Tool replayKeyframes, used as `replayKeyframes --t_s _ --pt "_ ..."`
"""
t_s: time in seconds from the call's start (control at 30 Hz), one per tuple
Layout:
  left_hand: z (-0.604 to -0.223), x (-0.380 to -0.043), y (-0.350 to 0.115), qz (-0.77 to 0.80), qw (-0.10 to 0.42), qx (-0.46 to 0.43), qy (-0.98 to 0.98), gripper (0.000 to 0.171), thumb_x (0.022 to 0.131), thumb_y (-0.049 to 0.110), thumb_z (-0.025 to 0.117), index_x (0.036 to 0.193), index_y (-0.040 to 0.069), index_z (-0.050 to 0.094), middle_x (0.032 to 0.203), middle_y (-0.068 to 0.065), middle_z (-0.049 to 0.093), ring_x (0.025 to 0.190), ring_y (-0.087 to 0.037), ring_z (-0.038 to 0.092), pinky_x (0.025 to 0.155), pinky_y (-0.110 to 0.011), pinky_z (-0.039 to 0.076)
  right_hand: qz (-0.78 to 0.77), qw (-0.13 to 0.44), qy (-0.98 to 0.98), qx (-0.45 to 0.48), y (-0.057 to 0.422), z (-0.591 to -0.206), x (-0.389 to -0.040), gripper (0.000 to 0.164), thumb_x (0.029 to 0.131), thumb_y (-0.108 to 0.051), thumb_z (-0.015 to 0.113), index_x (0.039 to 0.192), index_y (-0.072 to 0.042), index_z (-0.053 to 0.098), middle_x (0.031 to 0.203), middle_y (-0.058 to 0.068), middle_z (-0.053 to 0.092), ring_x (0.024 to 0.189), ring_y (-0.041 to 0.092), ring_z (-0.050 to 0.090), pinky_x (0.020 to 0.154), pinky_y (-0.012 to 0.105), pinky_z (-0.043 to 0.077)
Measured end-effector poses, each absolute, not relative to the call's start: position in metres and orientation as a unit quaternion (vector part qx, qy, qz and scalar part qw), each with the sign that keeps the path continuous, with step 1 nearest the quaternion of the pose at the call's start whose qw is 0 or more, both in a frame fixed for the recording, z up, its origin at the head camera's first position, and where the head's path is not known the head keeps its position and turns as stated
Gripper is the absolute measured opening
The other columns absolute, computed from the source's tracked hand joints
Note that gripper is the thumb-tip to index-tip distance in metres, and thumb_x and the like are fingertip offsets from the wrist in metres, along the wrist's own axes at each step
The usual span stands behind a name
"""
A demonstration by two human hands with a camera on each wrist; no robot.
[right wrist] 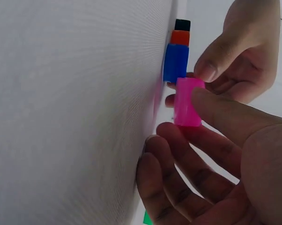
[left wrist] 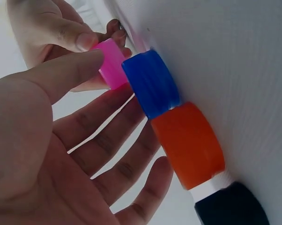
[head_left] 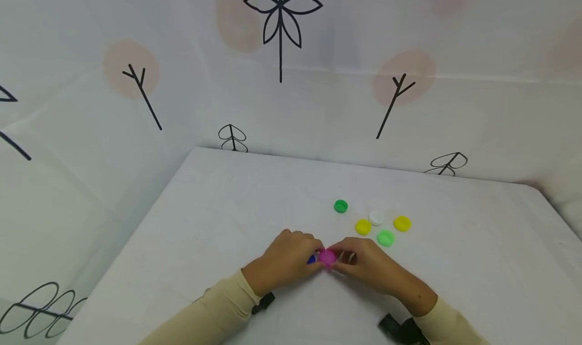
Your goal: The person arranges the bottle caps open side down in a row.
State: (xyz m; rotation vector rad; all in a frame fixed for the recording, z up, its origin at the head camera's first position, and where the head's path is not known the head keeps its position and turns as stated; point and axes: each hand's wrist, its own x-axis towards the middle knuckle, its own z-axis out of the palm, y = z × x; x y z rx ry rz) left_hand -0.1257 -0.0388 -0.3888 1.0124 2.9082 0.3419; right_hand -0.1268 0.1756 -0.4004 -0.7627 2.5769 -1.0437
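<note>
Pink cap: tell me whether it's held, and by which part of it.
It is held: both hands pinch the pink cap by its outer edge.

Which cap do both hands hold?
The pink cap, pinched by the left hand and the right hand together; no other cap in view is pink.

White backdrop [head_left: 318, 112] is rising behind the tabletop's [head_left: 236, 198] far edge, left wall [head_left: 68, 203] running along its left edge. Black-line flower [head_left: 280, 5] and twigs [head_left: 388, 112] are showing, pinkish blots [head_left: 236, 19] dotting the backdrop. Soft light's falling.
</note>
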Motion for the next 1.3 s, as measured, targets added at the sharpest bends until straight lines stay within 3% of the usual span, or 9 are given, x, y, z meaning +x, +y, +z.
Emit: replayKeyframes --t_s 0.37,0.63,1.1,1.3 --pt "-0.395 -0.125 -0.037 0.086 0.030 0.316 0.944 0.023 0.088 0.042 0.075 0.102 0.023 0.076 0.095 0.010 0.073 0.083 -0.006 0.062 0.071 -0.025 0.041 -0.352 0.134 0.883 -0.280 0.174 -0.408 -0.130 0.024 0.088 -0.016 0.077 0.111 -0.010 0.075 0.089 -0.009 0.064 0.079 0.002 0.055 0.069 0.020 0.050" --pt "-0.394 -0.124 -0.035 0.070 0.031 0.317 0.945 0.023 0.087 0.044 0.076 0.101 0.025 0.076 0.096 0.011 0.071 0.082 -0.006 0.060 0.072 -0.026 0.041 -0.342 0.130 0.892 -0.266 0.173 -0.412 -0.128 0.025 0.087 -0.019 0.078 0.111 -0.010 0.076 0.084 -0.011 0.060 0.077 0.004 0.051 0.066 0.019 0.046" --pt "-0.394 -0.124 -0.034 0.061 0.022 0.321 0.945 0.023 0.088 0.045 0.075 0.101 0.025 0.076 0.100 0.009 0.071 0.086 -0.008 0.061 0.070 -0.025 0.043 -0.347 0.111 0.888 -0.280 0.173 -0.409 -0.127 0.025 0.087 -0.017 0.078 0.111 -0.008 0.077 0.079 -0.010 0.059 0.073 0.001 0.051 0.063 0.019 0.046" --pt "-0.392 -0.121 -0.034 0.051 0.023 0.323 0.945 0.028 0.088 0.045 0.075 0.106 0.024 0.075 0.102 0.007 0.072 0.088 -0.009 0.062 0.075 -0.028 0.046 -0.343 0.120 0.889 -0.276 0.172 -0.409 -0.127 0.026 0.086 -0.016 0.078 0.111 -0.008 0.076 0.079 -0.010 0.059 0.074 0.002 0.051 0.063 0.019 0.046"
